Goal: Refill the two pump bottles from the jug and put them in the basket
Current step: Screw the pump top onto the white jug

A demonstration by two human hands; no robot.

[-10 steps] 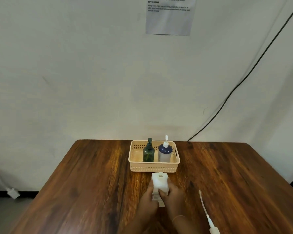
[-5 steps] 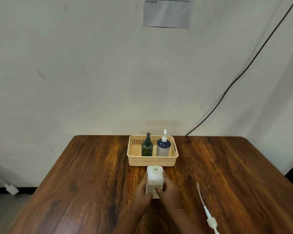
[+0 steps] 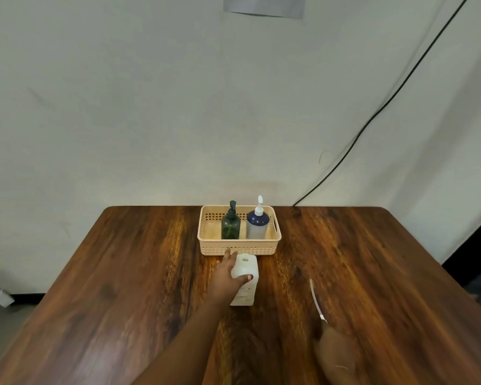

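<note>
Nearest the camera, right hand [image 3: 334, 354] was blurred, grip unreadable, at the pump tube [image 3: 317, 300]. Left hand [image 3: 228, 275] clasped the open jug [image 3: 245, 279] (hold it steady). Both bottles [image 3: 230, 226] stood in the basket [image 3: 239, 247] beyond.

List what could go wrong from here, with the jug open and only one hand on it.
1. The jug stands with its mouth open and only the left hand gripping it; a careless tilt could spill onto the wooden table.
2. The right hand, blurred, is at the white pump tube; its tip may drip or roll away.
3. The jug sits close to the basket; a push could nudge it.
</note>
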